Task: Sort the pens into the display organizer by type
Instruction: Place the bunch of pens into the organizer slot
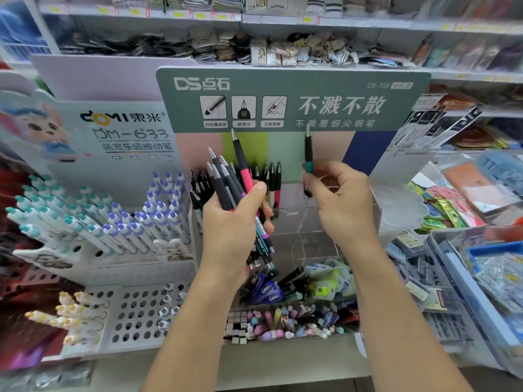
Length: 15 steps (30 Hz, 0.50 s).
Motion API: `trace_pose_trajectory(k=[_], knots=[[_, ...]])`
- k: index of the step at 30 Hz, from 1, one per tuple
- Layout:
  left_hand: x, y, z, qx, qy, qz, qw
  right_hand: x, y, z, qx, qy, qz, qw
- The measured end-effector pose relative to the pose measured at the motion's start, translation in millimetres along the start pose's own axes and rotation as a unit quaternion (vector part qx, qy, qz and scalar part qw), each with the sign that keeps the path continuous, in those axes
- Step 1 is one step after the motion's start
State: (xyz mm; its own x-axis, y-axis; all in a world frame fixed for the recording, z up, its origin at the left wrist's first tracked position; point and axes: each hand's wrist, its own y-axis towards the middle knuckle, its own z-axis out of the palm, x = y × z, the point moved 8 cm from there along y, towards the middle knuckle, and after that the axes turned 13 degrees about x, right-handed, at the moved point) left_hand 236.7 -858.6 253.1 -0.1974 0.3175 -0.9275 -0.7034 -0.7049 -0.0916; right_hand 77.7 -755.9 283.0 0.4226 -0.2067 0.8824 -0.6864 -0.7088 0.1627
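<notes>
1 head-worn wide-angle view looks forward and down, close over the display organizer (325, 222), shelves (283, 24) far behind.

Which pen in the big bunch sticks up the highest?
The pink-gripped pen in the left hand sticks up highest. The others in that bunch have dark grey grips and end lower.

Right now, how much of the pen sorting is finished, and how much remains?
Partly done. A row of black pens with silver clips already stands in the clear acrylic organizer. In hand: the right hand pinches one teal-and-black pen above a compartment, while the left hand grips a mixed bundle of dark and pink pens. That bundle is left to sort, and the front compartments look unfilled.
</notes>
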Motion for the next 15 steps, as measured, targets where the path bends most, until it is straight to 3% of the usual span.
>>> trace_pose_trajectory(k=[8,15], knots=[[-6.8,-0.4,-9.7,0.019,0.014,0.009,1.000,-16.9,22.8,37.8,0.068,-0.215,-0.007,0.974],[-7.3,-0.8,-8.9,0.026,0.034,0.014,0.999,-19.8,34.6,37.8,0.073,-0.244,0.006,0.967]])
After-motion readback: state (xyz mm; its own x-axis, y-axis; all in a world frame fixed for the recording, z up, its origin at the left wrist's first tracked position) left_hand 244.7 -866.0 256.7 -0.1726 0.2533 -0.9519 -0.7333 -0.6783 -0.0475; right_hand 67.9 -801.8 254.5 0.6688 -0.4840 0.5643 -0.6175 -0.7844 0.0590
